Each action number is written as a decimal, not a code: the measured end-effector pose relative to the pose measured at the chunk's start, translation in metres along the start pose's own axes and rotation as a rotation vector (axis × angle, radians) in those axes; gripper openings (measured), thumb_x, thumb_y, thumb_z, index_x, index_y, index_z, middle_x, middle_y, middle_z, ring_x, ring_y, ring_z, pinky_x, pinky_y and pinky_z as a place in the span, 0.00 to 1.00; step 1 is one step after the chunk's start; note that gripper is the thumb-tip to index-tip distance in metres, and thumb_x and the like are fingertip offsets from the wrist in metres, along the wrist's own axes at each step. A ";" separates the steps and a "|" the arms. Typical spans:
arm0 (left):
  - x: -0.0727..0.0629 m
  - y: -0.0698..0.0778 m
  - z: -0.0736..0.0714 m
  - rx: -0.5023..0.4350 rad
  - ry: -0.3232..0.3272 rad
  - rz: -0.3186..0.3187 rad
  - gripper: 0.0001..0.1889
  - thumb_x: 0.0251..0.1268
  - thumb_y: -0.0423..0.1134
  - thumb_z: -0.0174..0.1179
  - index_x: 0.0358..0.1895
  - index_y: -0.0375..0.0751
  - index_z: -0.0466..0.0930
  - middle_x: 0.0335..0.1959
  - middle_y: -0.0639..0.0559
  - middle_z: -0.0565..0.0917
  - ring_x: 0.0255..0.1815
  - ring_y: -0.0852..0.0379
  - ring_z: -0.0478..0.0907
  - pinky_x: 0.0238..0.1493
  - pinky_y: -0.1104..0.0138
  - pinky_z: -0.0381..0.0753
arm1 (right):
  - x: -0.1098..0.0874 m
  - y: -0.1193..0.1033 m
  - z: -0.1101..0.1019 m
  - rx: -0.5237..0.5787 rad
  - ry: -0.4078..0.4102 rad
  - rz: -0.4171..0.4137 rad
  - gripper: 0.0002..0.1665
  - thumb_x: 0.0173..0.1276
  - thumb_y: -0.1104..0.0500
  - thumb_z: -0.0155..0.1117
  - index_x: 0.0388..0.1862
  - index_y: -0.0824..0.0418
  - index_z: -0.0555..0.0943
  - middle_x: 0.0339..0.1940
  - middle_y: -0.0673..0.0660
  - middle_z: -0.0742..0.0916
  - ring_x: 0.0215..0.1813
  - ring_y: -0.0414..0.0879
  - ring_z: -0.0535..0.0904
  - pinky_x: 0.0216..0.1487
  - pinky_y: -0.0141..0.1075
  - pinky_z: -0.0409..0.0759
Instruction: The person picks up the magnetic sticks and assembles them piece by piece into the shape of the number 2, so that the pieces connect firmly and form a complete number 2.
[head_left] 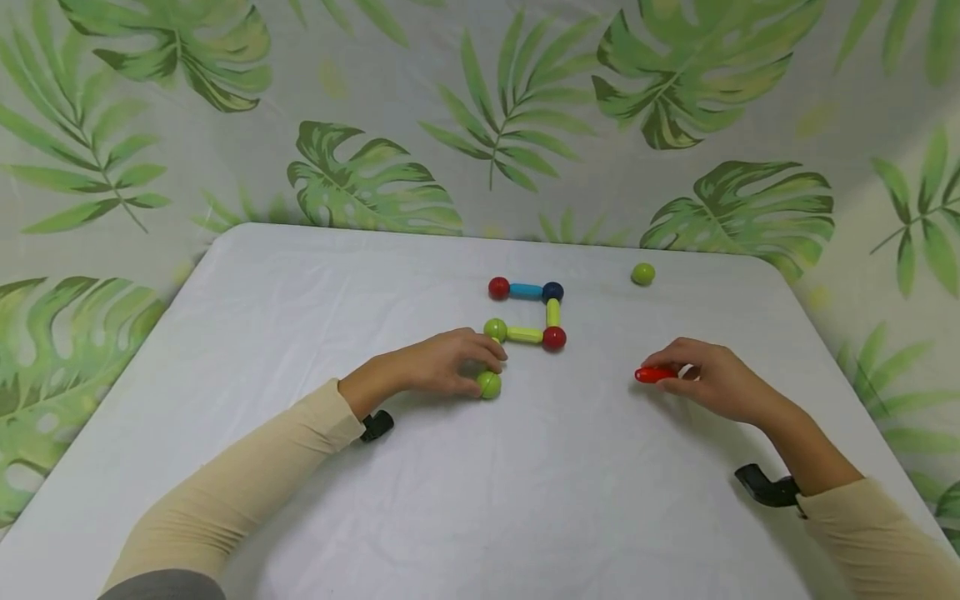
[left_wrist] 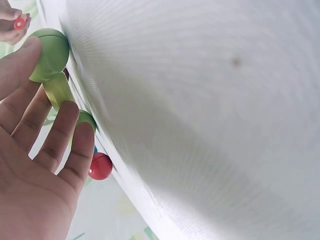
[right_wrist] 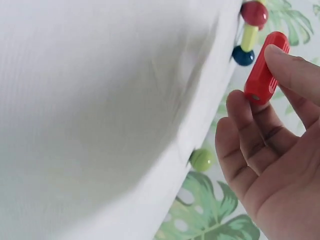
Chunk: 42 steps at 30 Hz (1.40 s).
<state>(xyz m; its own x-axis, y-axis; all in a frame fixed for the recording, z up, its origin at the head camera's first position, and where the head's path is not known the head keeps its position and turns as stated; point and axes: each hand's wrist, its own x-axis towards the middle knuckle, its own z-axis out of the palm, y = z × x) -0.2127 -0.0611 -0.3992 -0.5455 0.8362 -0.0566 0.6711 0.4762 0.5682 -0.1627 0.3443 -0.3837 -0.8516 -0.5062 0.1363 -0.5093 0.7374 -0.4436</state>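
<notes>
On the table, balls and rods join into an angular chain. It runs from a red ball (head_left: 498,288) through a blue rod (head_left: 526,292), dark blue ball (head_left: 552,291), yellow rod (head_left: 553,312), second red ball (head_left: 554,338) and another yellow rod (head_left: 524,335) to a green ball (head_left: 495,329). My left hand (head_left: 448,363) holds the near green ball (head_left: 489,385) between thumb and fingers; in the left wrist view a yellow-green rod (left_wrist: 60,94) meets this ball. To the right, my right hand (head_left: 712,380) pinches a red rod (right_wrist: 266,70), apart from the chain.
A loose green ball (head_left: 642,274) sits near the table's far right edge. The table (head_left: 480,500) wears a white cloth, and a leaf-patterned curtain (head_left: 510,125) hangs behind it. Dark camera mounts (head_left: 767,487) project from both wrists.
</notes>
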 end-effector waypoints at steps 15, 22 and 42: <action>0.002 0.000 0.001 0.000 0.006 0.005 0.19 0.62 0.34 0.66 0.57 0.40 0.83 0.66 0.49 0.77 0.70 0.48 0.69 0.74 0.55 0.67 | 0.018 -0.032 0.025 0.056 -0.180 0.056 0.18 0.63 0.61 0.72 0.52 0.51 0.85 0.42 0.46 0.86 0.43 0.40 0.77 0.41 0.27 0.79; 0.002 0.001 0.001 0.013 0.003 0.002 0.19 0.62 0.34 0.66 0.57 0.40 0.83 0.66 0.49 0.78 0.69 0.48 0.70 0.74 0.55 0.68 | 0.023 -0.036 0.032 0.081 -0.200 0.045 0.18 0.63 0.61 0.71 0.53 0.51 0.85 0.43 0.47 0.86 0.44 0.40 0.77 0.42 0.27 0.80; 0.000 0.002 -0.001 0.023 0.003 0.003 0.19 0.63 0.35 0.65 0.58 0.41 0.82 0.66 0.49 0.77 0.69 0.48 0.70 0.74 0.55 0.68 | 0.058 -0.065 0.056 0.088 -0.260 -0.003 0.17 0.64 0.58 0.71 0.52 0.52 0.86 0.41 0.47 0.85 0.43 0.40 0.77 0.43 0.30 0.79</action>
<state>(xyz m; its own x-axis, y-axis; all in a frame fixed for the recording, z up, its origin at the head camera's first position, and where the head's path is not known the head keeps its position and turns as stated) -0.2116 -0.0608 -0.3976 -0.5452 0.8367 -0.0522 0.6839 0.4799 0.5495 -0.1723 0.2417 -0.3967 -0.7837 -0.6147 -0.0893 -0.4895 0.6997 -0.5204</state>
